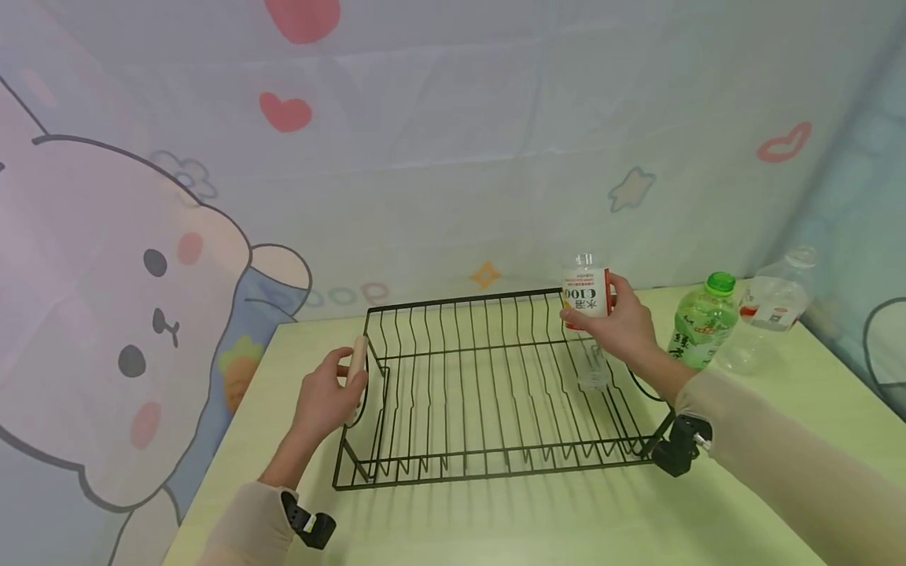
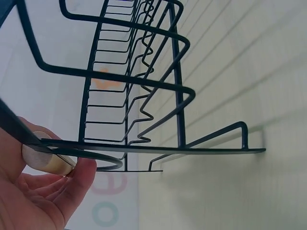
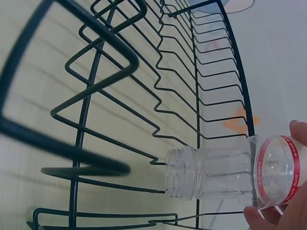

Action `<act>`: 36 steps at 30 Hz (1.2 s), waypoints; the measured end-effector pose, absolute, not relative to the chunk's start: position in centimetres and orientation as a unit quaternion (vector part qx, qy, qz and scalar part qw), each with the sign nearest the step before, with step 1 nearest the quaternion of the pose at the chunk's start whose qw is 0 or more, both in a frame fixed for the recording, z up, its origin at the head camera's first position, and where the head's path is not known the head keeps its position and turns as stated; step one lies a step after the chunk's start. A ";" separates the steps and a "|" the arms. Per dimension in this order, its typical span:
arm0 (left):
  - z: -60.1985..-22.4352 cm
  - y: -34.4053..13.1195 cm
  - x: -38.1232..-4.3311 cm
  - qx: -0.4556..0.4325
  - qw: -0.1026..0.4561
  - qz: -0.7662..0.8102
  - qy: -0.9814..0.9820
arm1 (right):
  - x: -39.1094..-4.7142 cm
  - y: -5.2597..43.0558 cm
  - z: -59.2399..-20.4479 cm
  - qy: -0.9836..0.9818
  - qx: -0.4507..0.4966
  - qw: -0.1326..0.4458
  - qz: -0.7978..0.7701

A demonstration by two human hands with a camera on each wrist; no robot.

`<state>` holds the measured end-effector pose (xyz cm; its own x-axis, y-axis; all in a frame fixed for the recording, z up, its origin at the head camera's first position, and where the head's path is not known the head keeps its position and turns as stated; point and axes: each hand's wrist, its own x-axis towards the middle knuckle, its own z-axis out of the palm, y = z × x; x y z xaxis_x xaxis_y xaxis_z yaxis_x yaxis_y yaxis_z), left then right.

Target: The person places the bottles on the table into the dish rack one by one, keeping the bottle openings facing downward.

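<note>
Our right hand [image 1: 626,324] curls round a clear bottle [image 1: 586,297], whose neck points down at the rack [image 1: 488,451] beneath. Our left hand [image 1: 327,397] pinches the rack's pale handle [image 1: 358,362] between thumb and fingers.

Room before rack [image 1: 495,475], bottles [image 1: 704,322] rightward

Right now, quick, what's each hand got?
Left hand: holding the pale handle on the black rack.
Right hand: holding the clear bottle, upside down.
</note>
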<state>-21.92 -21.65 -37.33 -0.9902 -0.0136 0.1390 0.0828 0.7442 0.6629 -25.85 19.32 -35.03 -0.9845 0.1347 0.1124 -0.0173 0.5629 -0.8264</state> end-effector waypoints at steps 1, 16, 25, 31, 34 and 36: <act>-37.4 -21.7 -21.9 -0.018 0.069 -0.361 -0.930 | -25.8 19.2 -35.0 -0.882 -0.032 0.081 0.462; -37.6 -21.4 -21.8 -0.005 0.070 -0.378 -0.923 | -25.9 18.6 -35.4 -0.898 -0.042 0.079 0.432; -37.9 -21.5 -21.8 -0.002 0.074 -0.392 -0.917 | -26.8 18.3 -35.5 -0.922 -0.039 0.066 0.380; -38.1 -21.5 -22.0 -0.001 0.076 -0.390 -0.918 | -27.2 18.1 -35.4 -0.932 -0.046 0.052 0.355; -38.1 -21.4 -21.9 0.001 0.077 -0.392 -0.917 | -27.4 18.0 -35.4 -0.934 -0.048 0.049 0.350; -38.1 -21.3 -21.9 0.001 0.076 -0.396 -0.915 | -27.5 18.1 -35.6 -0.935 -0.048 0.046 0.349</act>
<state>-21.89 -21.29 -38.05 -0.9883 -0.0624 0.1390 0.0586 0.6864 0.7249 -27.45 18.07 -35.58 -0.9912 0.1218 0.0524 0.0577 0.7519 -0.6568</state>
